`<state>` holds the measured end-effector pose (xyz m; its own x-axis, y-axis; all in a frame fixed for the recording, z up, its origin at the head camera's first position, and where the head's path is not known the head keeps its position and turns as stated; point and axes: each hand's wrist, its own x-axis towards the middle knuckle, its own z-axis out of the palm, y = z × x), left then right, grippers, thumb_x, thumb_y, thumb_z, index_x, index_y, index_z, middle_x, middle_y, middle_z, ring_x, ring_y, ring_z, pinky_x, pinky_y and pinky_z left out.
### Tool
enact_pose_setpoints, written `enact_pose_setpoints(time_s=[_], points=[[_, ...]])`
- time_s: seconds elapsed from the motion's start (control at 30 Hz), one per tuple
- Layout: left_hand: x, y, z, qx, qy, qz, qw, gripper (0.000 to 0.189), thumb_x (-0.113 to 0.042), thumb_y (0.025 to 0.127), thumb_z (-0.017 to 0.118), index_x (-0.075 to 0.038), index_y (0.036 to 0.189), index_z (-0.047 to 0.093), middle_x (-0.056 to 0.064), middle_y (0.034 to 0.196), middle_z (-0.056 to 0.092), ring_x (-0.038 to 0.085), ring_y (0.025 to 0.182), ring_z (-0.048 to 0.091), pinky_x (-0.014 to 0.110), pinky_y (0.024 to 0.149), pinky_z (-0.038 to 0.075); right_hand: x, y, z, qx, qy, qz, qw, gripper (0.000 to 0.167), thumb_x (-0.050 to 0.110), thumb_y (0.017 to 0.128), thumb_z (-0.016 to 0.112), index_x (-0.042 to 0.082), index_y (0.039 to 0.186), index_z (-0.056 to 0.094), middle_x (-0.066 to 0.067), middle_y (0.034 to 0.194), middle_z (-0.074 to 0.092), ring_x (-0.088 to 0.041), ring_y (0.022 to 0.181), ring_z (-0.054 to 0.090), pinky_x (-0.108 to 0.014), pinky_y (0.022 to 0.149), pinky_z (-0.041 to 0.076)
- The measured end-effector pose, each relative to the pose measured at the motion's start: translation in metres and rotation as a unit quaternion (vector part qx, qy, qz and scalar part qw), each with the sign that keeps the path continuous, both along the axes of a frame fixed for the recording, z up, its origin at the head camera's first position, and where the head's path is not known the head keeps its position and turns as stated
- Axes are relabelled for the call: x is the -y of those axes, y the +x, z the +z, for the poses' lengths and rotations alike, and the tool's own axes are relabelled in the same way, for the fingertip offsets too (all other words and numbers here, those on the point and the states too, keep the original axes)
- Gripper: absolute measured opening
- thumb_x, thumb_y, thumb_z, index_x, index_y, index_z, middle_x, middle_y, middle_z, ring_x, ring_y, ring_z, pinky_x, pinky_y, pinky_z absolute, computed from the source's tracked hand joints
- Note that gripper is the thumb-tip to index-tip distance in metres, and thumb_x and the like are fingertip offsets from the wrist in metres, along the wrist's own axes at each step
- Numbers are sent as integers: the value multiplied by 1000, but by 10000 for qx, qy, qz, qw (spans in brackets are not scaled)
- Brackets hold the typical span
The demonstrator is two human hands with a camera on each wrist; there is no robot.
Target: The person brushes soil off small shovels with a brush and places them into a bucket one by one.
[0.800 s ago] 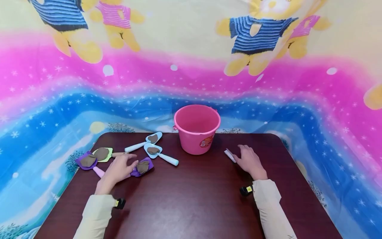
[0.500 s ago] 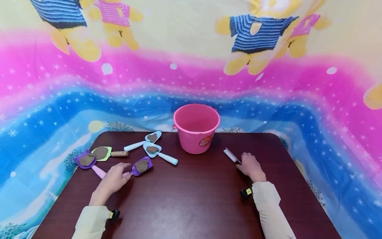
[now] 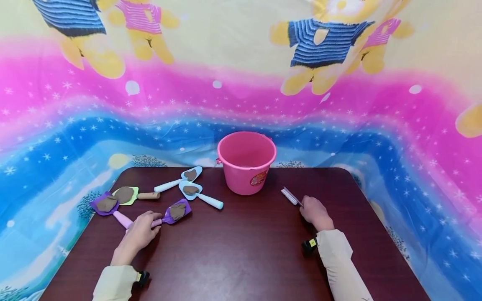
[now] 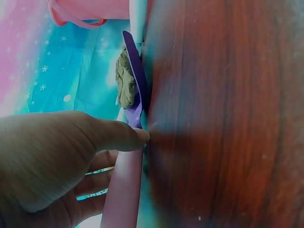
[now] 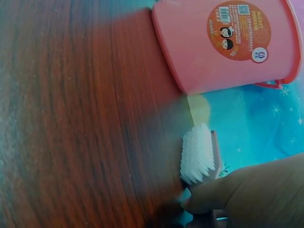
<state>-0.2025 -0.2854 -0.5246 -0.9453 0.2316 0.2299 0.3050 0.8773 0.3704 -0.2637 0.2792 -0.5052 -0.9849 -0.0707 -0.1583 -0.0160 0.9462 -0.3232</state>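
Observation:
My left hand (image 3: pixel 140 232) is at the pink handle of a purple toy shovel (image 3: pixel 180 211) bearing a lump of brown clay (image 4: pixel 125 80). The left wrist view shows the thumb across the handle's upper end and the other fingers behind it. My right hand (image 3: pixel 316 212) holds a white-bristled brush (image 3: pixel 290 196) by its handle, mostly hidden under the fingers. In the right wrist view, the bristles (image 5: pixel 197 154) face the table side, beyond the thumb. A pink bucket (image 3: pixel 244 179) stands upright between the hands, farther back.
Left of the bucket lie two light-blue trowels (image 3: pixel 210 200), a green shovel (image 3: pixel 128 195) with a wooden handle and another purple shovel (image 3: pixel 107 203), all with brown clay. A printed cloth (image 3: pixel 241 104) hangs behind the dark wooden table (image 3: pixel 241 255).
My left hand has come down and back from over the shovel onto its pink handle. My right hand has slid back from beside the bristles onto the brush's handle.

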Motion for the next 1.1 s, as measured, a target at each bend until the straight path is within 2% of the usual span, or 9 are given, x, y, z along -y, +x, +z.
enact_pose_setpoints(time_s=[0.23,0.43,0.63,0.73,0.83,0.97,1.1], points=[[0,-1,5,191,-62,-20,9998,15,0,86,74,5,100,72,14,91,64,30,82,66,51,78,54,0,-4,-2,11,235,134,9996,13,4,101,53,-9,102,56,-20,89,60,-29,75,58,-42,68,48],[-3,3,11,188,-243,94,9995,15,0,84,75,1,98,71,13,93,60,28,80,65,50,77,54,1,-3,0,201,12,-89,9998,18,1,102,47,-13,114,48,-24,96,58,-32,82,62,-42,69,50],[-6,8,17,221,-682,264,9971,7,-6,92,71,-4,96,66,10,91,59,31,75,66,51,65,53,4,5,5,12,-333,-8,9994,16,5,105,46,-10,112,50,-19,90,58,-28,76,59,-39,66,48],[-9,10,19,264,-786,246,9963,5,-7,95,68,-5,97,63,7,88,62,30,75,67,50,65,53,7,8,7,-142,-495,111,9986,17,8,106,46,-7,110,54,-14,85,57,-24,72,56,-37,65,47],[-13,12,22,238,-761,142,9967,7,-8,95,69,-5,99,63,4,83,65,26,75,67,49,68,54,10,10,10,-279,-638,174,9974,18,8,106,48,-6,108,59,-11,81,57,-22,70,55,-36,65,46],[-23,14,27,111,-685,-36,9976,10,-10,94,71,-6,100,63,1,78,65,22,70,65,46,64,53,14,12,15,-353,-847,234,9955,17,7,104,50,-6,107,62,-9,80,57,-21,68,54,-36,65,46],[-39,14,32,-233,-780,-256,9964,11,-12,95,72,-6,102,66,2,79,67,23,68,66,44,63,54,21,15,20,-322,-1082,359,9930,20,9,105,51,-5,110,64,-8,82,58,-19,68,53,-35,65,46]])
